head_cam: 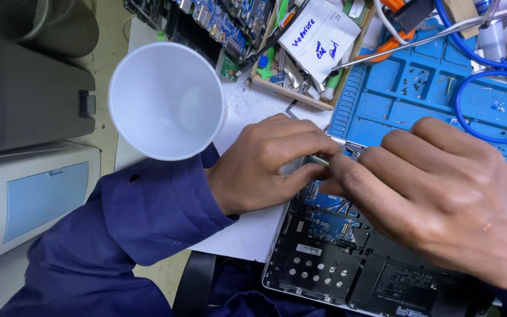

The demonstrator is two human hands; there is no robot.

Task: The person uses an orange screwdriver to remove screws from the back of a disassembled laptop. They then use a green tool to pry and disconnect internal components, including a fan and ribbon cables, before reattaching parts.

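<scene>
Both hands met over the opened laptop [347,258] at the near bench edge. The left hand [265,167] and right hand [435,199] pinched a thin metal tool [319,159]: stiff, light, slippery, best gripped along its shaft above fragile boards.

Hands over an opened laptop at the worktop's near edge

The opened laptop [335,258] lies at the near edge of the worktop [247,235], its far end resting on the repair mat [394,100]. The left hand [265,164] and right hand [441,188] meet above the laptop's far part, pinching a thin tool [319,159] between them. Left of the left hand stands a cup [165,100], near the worktop's left edge. Behind the hands sits a wooden tray [300,94] holding a paper note [321,35]; circuit boards [224,20] lie left of it. A cable [482,88] loops over the mat on the right. Two machines [24,147] stand off the worktop to the left.
</scene>
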